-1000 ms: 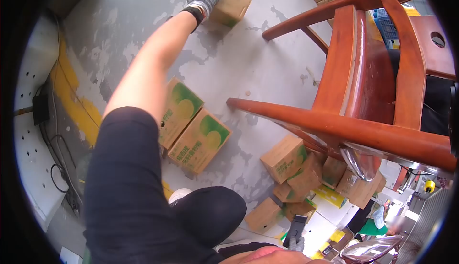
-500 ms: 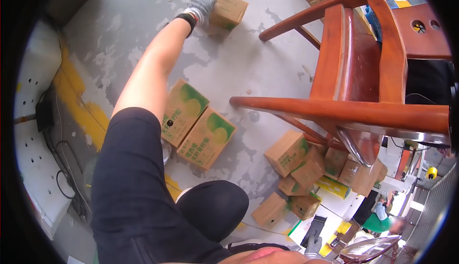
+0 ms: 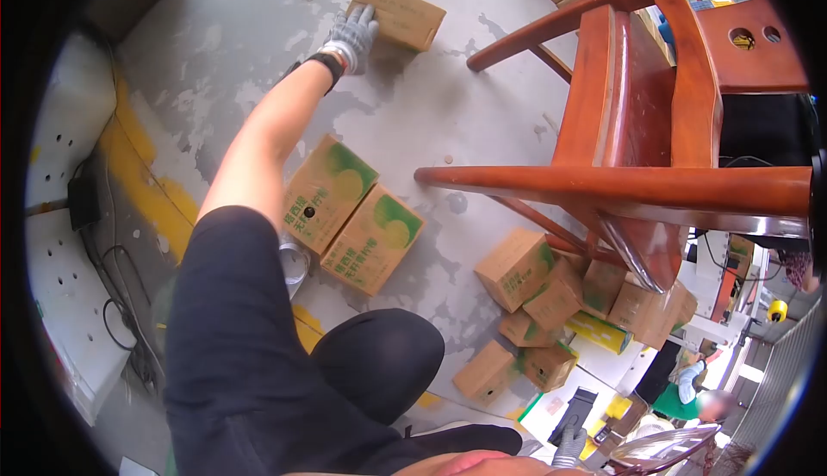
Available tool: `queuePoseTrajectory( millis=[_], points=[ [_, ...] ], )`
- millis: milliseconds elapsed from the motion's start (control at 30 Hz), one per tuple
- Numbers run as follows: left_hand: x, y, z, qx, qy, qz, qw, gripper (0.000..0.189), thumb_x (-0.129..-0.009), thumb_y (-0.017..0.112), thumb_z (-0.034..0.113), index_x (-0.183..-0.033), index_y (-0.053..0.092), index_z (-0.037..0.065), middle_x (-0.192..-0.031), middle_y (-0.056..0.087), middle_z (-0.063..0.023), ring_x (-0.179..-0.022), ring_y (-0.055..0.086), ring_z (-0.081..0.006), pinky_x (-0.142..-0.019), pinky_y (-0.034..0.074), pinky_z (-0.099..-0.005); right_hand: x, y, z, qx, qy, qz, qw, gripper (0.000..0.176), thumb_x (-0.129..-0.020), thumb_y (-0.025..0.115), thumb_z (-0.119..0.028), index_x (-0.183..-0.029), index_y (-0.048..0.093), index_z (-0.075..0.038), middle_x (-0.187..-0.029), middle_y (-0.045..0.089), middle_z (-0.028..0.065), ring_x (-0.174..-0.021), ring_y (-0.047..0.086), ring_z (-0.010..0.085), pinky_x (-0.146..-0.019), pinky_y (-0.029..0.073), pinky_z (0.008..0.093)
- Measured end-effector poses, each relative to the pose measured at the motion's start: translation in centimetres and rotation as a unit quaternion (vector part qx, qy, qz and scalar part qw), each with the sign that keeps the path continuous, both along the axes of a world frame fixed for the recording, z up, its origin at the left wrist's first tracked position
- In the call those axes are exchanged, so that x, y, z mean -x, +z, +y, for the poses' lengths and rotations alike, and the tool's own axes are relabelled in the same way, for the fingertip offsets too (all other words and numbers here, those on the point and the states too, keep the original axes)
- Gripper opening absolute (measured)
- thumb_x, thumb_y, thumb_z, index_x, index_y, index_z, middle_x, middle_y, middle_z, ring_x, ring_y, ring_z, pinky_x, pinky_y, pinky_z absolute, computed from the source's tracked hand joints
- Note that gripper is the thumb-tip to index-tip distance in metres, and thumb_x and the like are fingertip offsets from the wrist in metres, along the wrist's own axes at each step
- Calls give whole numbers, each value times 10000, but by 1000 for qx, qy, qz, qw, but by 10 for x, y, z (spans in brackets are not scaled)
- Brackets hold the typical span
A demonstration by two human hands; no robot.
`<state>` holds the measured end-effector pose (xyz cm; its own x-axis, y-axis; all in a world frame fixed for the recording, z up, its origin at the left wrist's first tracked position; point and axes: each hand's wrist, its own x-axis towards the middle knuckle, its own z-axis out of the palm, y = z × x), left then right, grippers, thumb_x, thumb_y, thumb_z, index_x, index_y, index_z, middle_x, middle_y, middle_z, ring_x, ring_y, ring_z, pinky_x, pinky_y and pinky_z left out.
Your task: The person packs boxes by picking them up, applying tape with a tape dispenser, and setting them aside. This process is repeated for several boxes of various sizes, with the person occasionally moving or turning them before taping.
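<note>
My left hand (image 3: 351, 39), in a grey-and-white glove, reaches out at the upper left. Its fingers are stretched and lie against the near end of a brown cardboard box (image 3: 398, 16) on the floor. My right hand (image 3: 569, 444), also gloved, is at the bottom right, closed around a black handheld device (image 3: 575, 411) whose exact kind I cannot make out. Below my left forearm stand two cardboard boxes side by side, a left one (image 3: 332, 185) and a right one (image 3: 375, 239), both with green print. A dark round spot marks the left one.
A reddish-brown wooden chair (image 3: 603, 179) takes up the right side, its legs pointing left in view. Several cardboard boxes (image 3: 515, 269) are piled under it. Cables (image 3: 121, 304) run along white perforated panels at the left. Another person (image 3: 689, 394) is at the lower right.
My left hand has drawn back slightly down and left, from the box's top to its edge, its fingers straighter. The box has tipped or turned slightly; its green patch no longer shows.
</note>
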<state>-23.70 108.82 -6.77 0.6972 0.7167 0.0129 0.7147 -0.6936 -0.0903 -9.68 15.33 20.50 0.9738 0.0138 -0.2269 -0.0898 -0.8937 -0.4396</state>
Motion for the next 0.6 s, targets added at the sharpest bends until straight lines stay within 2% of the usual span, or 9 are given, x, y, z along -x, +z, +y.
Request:
queuePoseTrajectory(
  millis=[167,200,233,267,300,367,433,500,600],
  points=[
    [16,-10,-24,195,46,-6,980,686,-706,630,211,-1327,367,89,-1405,308,-205,-1298,315,-349,-1044,290,-482,2,-29,44,-53,17,-9,998,183,-873,596,-149,-869,454,-32,-676,556,79,-528,541,148,-477,470,295],
    [10,-7,-25,-42,5,-59,997,776,-691,662,221,-1376,307,140,-1428,283,-188,-1316,295,-348,-1052,276,-494,9,-30,55,-60,1,-2,998,183,-866,601,-146,-862,458,-30,-675,554,76,-530,533,147,-483,466,299],
    [5,-7,-27,-274,-32,-111,955,874,-677,695,230,-1426,248,192,-1452,258,-172,-1334,274,-346,-1059,262,-507,17,-32,66,-66,-15,5,998,184,-859,606,-143,-855,462,-29,-673,551,74,-533,525,145,-489,461,303],
    [-4,-4,-26,-230,4,109,967,1073,-588,784,298,-1460,161,257,-1477,216,-162,-1352,245,-346,-1065,239,-533,16,-32,62,58,75,-18,995,179,-840,615,-136,-835,473,-26,-672,548,68,-546,505,143,-507,449,312],
    [-6,7,-22,-226,8,98,969,1073,-588,784,298,-1460,161,257,-1477,216,-162,-1352,245,-346,-1065,239,-533,15,-29,61,182,161,-45,969,174,-821,624,-128,-816,485,-23,-671,546,62,-559,486,140,-525,436,321],
    [-19,23,-11,121,9,76,990,1195,-467,845,364,-1453,183,236,-1471,225,-166,-1342,256,-357,-1066,257,-508,28,-16,87,122,79,12,989,172,-801,636,-139,-804,513,-20,-657,548,51,-580,475,134,-533,419,329],
    [-16,23,24,188,-17,16,982,1311,-365,858,468,-1455,181,200,-1454,251,-174,-1342,258,-361,-1078,275,-437,32,-6,81,103,61,42,992,195,-813,641,-169,-793,516,-21,-642,543,48,-574,483,124,-524,422,321],
    [-7,29,40,158,-37,97,982,1306,-376,845,491,-1456,177,186,-1457,252,-171,-1356,232,-362,-1082,249,-486,18,-18,27,106,86,-16,991,243,-825,664,-232,-774,519,-43,-631,548,41,-557,474,107,-499,407,295],
    [-6,22,38,102,-51,135,984,1284,-396,827,514,-1458,174,208,-1474,231,-157,-1371,196,-364,-1069,212,-569,18,-2,43,108,45,-12,993,267,-834,658,-262,-781,515,-43,-645,532,31,-571,461,106,-504,397,287]
  ],
)
